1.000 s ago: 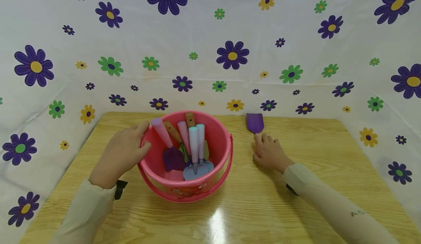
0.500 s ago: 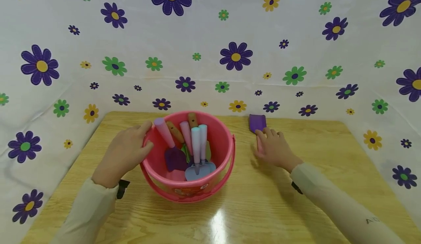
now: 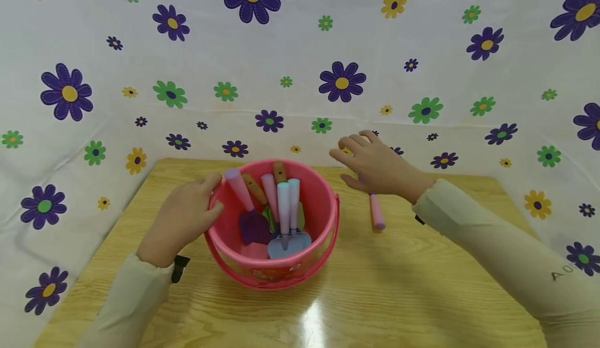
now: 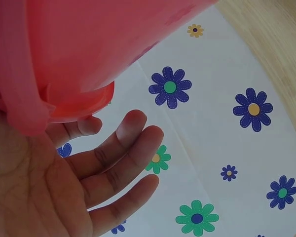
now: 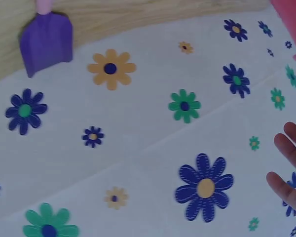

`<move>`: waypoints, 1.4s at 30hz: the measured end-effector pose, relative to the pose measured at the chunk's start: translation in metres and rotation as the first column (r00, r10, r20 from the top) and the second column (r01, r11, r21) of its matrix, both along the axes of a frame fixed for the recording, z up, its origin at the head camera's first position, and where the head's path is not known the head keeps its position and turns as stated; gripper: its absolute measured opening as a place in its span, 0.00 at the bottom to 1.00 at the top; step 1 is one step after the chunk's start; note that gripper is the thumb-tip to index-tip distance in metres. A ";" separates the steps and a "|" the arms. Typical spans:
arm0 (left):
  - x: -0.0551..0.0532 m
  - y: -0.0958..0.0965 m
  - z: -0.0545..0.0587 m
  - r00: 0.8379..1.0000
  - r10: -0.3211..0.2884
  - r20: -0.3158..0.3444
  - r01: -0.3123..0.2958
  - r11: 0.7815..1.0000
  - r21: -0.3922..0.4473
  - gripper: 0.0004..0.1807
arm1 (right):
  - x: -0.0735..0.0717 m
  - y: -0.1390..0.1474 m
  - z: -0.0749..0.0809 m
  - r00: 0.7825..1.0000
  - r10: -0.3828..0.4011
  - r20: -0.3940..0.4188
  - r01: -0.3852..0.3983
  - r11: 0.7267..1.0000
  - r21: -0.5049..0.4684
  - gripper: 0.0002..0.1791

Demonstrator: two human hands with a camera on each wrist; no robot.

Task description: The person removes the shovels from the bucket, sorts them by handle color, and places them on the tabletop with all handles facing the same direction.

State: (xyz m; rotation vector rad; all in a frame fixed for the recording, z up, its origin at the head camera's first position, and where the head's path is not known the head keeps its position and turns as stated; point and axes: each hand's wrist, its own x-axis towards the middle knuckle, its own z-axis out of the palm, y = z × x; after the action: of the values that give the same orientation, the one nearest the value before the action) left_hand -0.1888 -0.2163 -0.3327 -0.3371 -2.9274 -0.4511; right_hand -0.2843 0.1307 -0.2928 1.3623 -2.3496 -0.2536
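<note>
In the head view my left hand (image 3: pixel 180 215) holds the rim of a pink bucket (image 3: pixel 319 202), thumb and forefinger at its left side. The left wrist view shows the other fingers stretched out beside the bucket (image 4: pixel 89 54). Several toy garden tools stand inside, among them a purple shovel (image 3: pixel 253 228) with a pink handle and two blue-handled trowels (image 3: pixel 284 210). My right hand (image 3: pixel 382 168) is raised with spread fingers and nothing in it. A second purple shovel lies on the table behind it; its pink handle (image 3: pixel 377 213) shows below the hand, and its blade (image 5: pixel 48 42) shows in the right wrist view.
The wooden table (image 3: pixel 422 285) runs up to a white flowered cloth (image 3: pixel 300 46) hung at the back and sides. Down at the bucket's front hangs its pink carrying handle (image 3: pixel 276 286). Two wooden-handled tools (image 3: pixel 254 189) lean inside too.
My right hand has let go of the purple shovel's handle and risen up and away over its blade. The left hand stays at the bucket rim. The head view has shifted slightly.
</note>
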 end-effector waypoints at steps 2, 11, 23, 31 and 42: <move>-0.001 0.000 -0.001 1.000 -0.002 0.002 0.002 1.000 0.001 0.10 | 0.001 -0.015 0.009 0.997 0.077 -0.007 -0.077 0.997 0.032 0.24; -0.002 0.001 -0.004 1.000 -0.002 0.016 0.002 1.000 0.014 0.11 | 0.004 -0.080 0.011 0.901 0.426 -0.087 -0.359 0.842 0.402 0.20; 0.000 0.002 -0.001 1.000 -0.002 0.019 0.002 1.000 0.008 0.10 | 0.000 -0.124 -0.012 0.787 0.612 0.079 -0.511 0.574 0.640 0.18; 0.000 0.000 0.000 1.000 0.002 0.006 -0.002 1.000 -0.009 0.10 | -0.001 -0.130 -0.018 0.803 0.586 0.105 -0.489 0.549 0.678 0.18; 0.001 -0.002 0.001 1.000 0.002 -0.008 -0.002 1.000 -0.011 0.09 | -0.003 -0.135 -0.018 0.806 0.587 0.078 -0.475 0.561 0.678 0.21</move>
State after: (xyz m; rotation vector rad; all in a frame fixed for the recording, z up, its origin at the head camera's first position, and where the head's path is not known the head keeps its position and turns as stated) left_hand -0.1878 -0.2180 -0.3317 -0.3361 -2.9236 -0.4320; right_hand -0.2869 -0.0039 -0.3112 2.2211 -1.6136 -1.0607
